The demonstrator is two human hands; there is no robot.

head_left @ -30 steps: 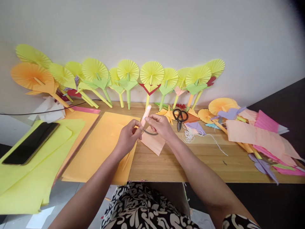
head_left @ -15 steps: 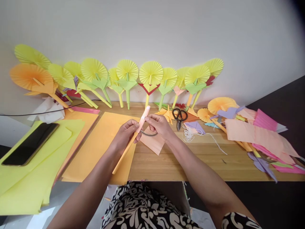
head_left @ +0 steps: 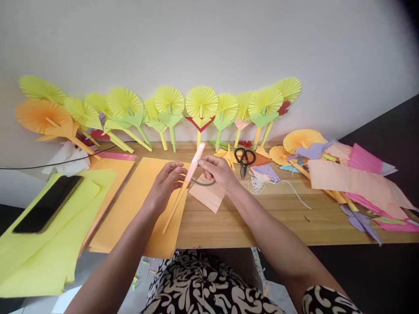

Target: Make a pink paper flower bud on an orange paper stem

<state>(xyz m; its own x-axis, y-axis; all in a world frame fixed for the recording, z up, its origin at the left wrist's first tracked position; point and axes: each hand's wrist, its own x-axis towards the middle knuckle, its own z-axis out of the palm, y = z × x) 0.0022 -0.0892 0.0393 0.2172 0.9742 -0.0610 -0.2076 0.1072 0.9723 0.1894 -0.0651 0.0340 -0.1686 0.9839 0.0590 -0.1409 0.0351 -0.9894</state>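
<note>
A thin rolled paper stick (head_left: 178, 203), orange below and peach to white at its upper end, slants over the table. My right hand (head_left: 216, 172) pinches it near the pale end between thumb and forefinger. My left hand (head_left: 168, 183) has its fingers loosely apart just left of the stick's middle; whether a fingertip touches it I cannot tell. Under the right hand a peach paper square (head_left: 209, 198) lies on the table, and a dark curved band (head_left: 203, 183) shows above it, partly hidden by the fingers.
Yellow pleated paper fans (head_left: 202, 101) on stems lean along the wall. Black scissors (head_left: 244, 160) and white string (head_left: 257, 185) lie right of my hands. Orange sheets (head_left: 137, 209) and a phone (head_left: 47, 205) on yellow paper (head_left: 36, 266) are left; crepe paper pieces (head_left: 356, 176) pile up right.
My left fingers have loosened from the paper stick and opened. The stick has tipped slightly more upright, still pinched by my right hand. The view has shifted a little.
</note>
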